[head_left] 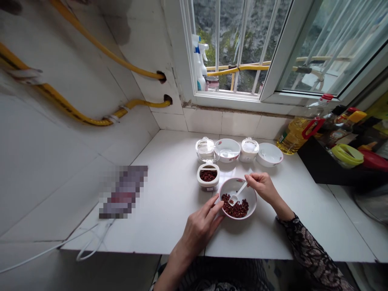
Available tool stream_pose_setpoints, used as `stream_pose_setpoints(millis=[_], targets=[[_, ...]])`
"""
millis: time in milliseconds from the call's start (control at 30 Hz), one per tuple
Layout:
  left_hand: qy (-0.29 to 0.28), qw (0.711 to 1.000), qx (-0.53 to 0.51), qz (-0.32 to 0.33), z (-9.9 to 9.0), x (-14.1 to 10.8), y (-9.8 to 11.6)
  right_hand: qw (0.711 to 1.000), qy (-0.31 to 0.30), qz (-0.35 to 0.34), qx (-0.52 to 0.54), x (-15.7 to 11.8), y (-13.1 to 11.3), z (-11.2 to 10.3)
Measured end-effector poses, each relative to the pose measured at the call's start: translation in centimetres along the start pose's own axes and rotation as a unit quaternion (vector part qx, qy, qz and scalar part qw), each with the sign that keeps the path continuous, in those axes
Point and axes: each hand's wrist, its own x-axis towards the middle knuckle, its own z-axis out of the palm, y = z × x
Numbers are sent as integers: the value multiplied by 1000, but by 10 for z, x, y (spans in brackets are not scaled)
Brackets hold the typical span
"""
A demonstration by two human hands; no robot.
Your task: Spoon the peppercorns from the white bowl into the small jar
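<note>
Right hand: the right hand (262, 188) comes in from a black lace sleeve (309, 252), thumb and fingers pinched together on the handle of a small white plastic spoon (241, 189), its scoop down among the grains

Left hand: the left hand (198, 232) sits at the near left of the bowl, fingers slightly apart and not closed on anything, fingertips at or just beside the rim

Bowl: a shallow white bowl (230, 186) with a floral rim stands between the hands on the white tiled counter (169, 226), directly under the spoon

Grains: reddish-brown peppercorns (239, 208) lie in a loose layer across the bottom of that bowl; the exact kind is hard to confirm from this view

How things stand: the grains are already in the bowl, while more fill a white square container (208, 182) just to its upper left, open, with a clear lid (205, 148) raised behind it

Other dishes: along the wall stand a second floral bowl (226, 150), a closed white container (249, 148) and a third bowl (269, 154); their contents are too faint to tell

Rest: a large oil bottle (295, 135) with a red handle stands at the right, yellow hoses (91, 109) run along the tiled wall, and a spray bottle (198, 60) stands at the window
</note>
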Motion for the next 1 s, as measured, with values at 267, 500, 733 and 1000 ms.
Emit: stream_pose_setpoints(millis=[267,500,733,1000], targets=[[0,1000,-3,2,1,0,-1,999,26,17,23,3,5,1],[0,1000,-5,0,2,-1,-1,994,66,40,74,10,4,3],[3,1000,-4,2,2,-1,-1,967,191,-155,-74,27,-46,11],[9,1000,1,9,1,1,0,810,164,-451,-338,29,-63,38]])
